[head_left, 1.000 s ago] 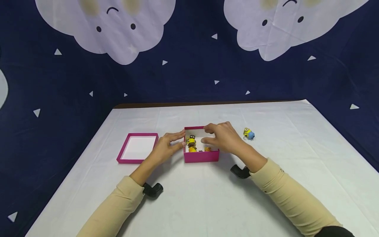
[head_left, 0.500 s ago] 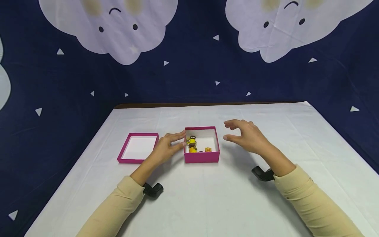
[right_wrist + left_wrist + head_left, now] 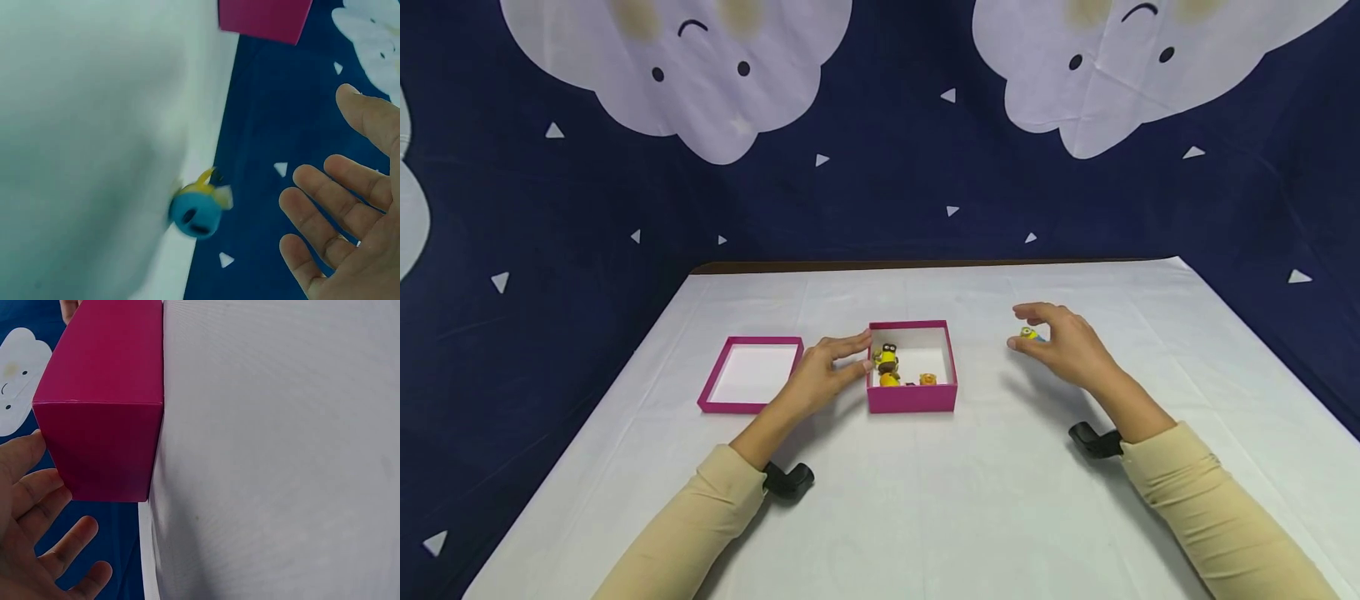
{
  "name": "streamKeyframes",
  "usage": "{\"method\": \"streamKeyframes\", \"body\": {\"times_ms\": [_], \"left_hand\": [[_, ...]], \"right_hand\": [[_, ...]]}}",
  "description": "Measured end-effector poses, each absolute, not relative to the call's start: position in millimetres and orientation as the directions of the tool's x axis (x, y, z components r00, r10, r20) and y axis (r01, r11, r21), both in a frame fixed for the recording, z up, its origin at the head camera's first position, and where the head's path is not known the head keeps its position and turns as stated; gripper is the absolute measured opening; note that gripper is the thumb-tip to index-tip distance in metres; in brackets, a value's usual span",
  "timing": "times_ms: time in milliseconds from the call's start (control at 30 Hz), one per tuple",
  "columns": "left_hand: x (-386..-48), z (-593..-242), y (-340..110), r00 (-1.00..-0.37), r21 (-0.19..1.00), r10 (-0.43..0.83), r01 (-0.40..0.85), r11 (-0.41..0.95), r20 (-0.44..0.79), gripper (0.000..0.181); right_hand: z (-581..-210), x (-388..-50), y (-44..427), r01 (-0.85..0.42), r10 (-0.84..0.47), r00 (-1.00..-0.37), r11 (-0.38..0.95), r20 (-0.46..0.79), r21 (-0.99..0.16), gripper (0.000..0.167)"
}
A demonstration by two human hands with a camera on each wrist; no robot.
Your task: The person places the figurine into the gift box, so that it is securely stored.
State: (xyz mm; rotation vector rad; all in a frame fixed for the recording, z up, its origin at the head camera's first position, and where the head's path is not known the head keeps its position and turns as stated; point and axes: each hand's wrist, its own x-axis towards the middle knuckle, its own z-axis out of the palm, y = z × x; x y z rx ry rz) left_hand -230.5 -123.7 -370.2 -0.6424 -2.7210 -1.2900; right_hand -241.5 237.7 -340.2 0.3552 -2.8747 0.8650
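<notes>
A pink box (image 3: 912, 399) with a white inside stands open-topped at the middle of the table. Inside it lie several small yellow figures, among them a goggled minion figure (image 3: 887, 358). My left hand (image 3: 820, 373) rests its fingertips against the box's left side, fingers fairly straight; the left wrist view shows them touching the pink wall. To the right, my right hand (image 3: 1071, 343) hovers by a yellow and blue minion figure (image 3: 1030, 334), partly hidden behind it. In the right wrist view that figure (image 3: 196, 212) lies on the cloth, apart from my spread fingers.
A pink-rimmed white lid (image 3: 751, 375) lies to the left of the box, partly behind my left hand. White cloth (image 3: 925, 500) covers the table. A dark blue curtain (image 3: 880, 208) with clouds hangs behind the far edge.
My right hand has come out of the box and moved right to the minion figure on the cloth. My left hand has stayed at the box's left side.
</notes>
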Motion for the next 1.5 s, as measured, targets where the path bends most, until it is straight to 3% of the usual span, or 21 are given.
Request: {"method": "streamKeyframes", "body": {"times_ms": [967,1500], "left_hand": [[-230.9,-369.6,-123.2,-0.911,0.722,0.344,0.396,0.567,0.230,0.045],[-230.7,-370.1,-124.1,-0.907,0.724,0.352,0.402,0.560,0.232,0.045]], "right_hand": [[-364.0,-268.4,279.7,-0.207,-0.257,-0.966,0.798,-0.009,-0.566,0.058],[-370.2,-278.9,281.7,-0.232,-0.305,-0.952,0.788,-0.035,-0.570,0.054]]}}
